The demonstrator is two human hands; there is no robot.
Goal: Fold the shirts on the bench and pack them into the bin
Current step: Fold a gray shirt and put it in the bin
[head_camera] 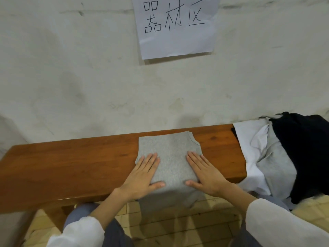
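Note:
A grey shirt point(170, 157), folded into a narrow strip, lies across the middle of the brown wooden bench point(71, 164); its near end hangs over the front edge. My left hand point(144, 175) presses flat on the shirt's left side with straight fingers. On the shirt's right side my right hand point(204, 175) lies flat the same way. A heap of unfolded shirts sits at the bench's right end: a white shirt point(249, 139), a grey one point(276, 166) and a black one point(306, 154). No bin is in view.
A rough white wall point(89, 77) runs close behind the bench, with a paper sign point(175, 25) taped to it. Pale floor tiles point(178, 229) show below the bench, between my knees. The heap spills over the bench's right front edge.

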